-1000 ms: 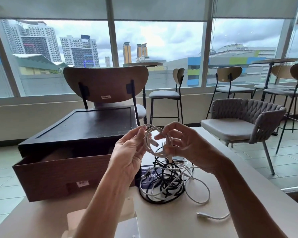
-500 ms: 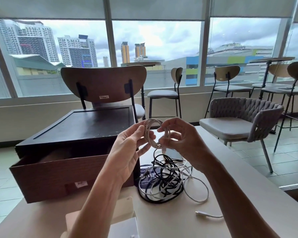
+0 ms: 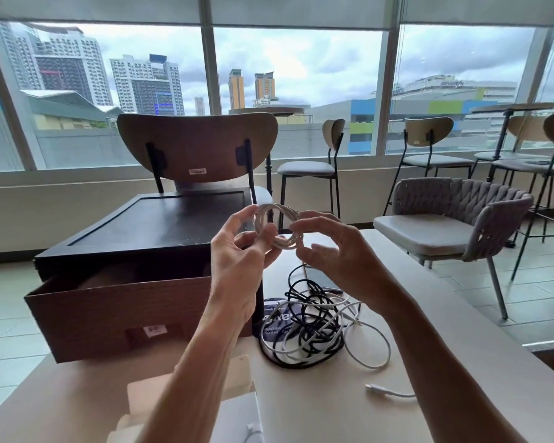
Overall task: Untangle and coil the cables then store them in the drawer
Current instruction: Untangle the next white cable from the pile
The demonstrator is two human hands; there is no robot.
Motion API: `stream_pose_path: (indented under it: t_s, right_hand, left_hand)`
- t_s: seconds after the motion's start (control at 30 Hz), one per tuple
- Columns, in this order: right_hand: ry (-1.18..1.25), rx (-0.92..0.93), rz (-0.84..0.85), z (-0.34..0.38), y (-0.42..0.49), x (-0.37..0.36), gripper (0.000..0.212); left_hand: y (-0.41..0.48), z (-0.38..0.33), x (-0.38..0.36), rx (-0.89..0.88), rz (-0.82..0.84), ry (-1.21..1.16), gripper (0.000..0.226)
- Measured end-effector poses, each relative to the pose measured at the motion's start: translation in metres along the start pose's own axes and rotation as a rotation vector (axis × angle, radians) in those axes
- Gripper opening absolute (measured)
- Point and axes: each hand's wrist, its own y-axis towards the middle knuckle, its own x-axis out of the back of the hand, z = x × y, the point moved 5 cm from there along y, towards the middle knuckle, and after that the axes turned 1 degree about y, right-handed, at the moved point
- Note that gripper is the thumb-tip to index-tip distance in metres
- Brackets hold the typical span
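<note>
At the far left, a dark box unit [image 3: 154, 225] is seen standing on the pale table [image 3: 333, 398], and its brown drawer [image 3: 115, 311] is pulled out toward the camera, its interior shaded and largely hidden behind the front panel. Behind the unit a wooden-backed chair [image 3: 199, 145] is placed against the window line. At the near edge of the table, partly covered by the left forearm, an opened cardboard box [image 3: 186, 391] is visible. The left hand [image 3: 237, 266] is raised above the drawer's right end, with thumb and fingers curled and pinched on the left side of a small white cable coil [image 3: 277, 225], which is held in the air above the table, level with the top of the box unit. The right hand [image 3: 336, 251] is held just beside it with fingers loosely bent and partly spread; its fingertips are touching the right rim of the coil, though how firmly it is gripped cannot be told. Below the hands, a tangled heap of black and white cables [image 3: 307, 327] is left lying on the table just right of the drawer, over a dark printed card [image 3: 277, 318]. A loose white connector end [image 3: 373, 387] is lying near the right forearm. Farther right, a grey woven armchair [image 3: 454, 219] is set apart from the table.
</note>
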Motion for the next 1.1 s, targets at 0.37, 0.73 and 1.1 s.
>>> stream_pose_path:
  t_s: [0.37, 0.73, 1.1]
  right_hand:
    - [-0.153, 0.078, -0.129, 0.011, -0.002, -0.004, 0.016]
    - [-0.342, 0.234, -0.106, 0.015, -0.002, -0.021, 0.008]
    - [-0.151, 0.097, -0.058, 0.010, -0.003, -0.031, 0.018]
  left_hand:
    - [-0.001, 0.009, 0.002, 0.000, -0.086, 0.018, 0.023]
    - [0.004, 0.000, 0.012, 0.091, -0.115, -0.026, 0.032]
    - [0.008, -0.002, 0.020, 0.193, -0.059, -0.268, 0.022]
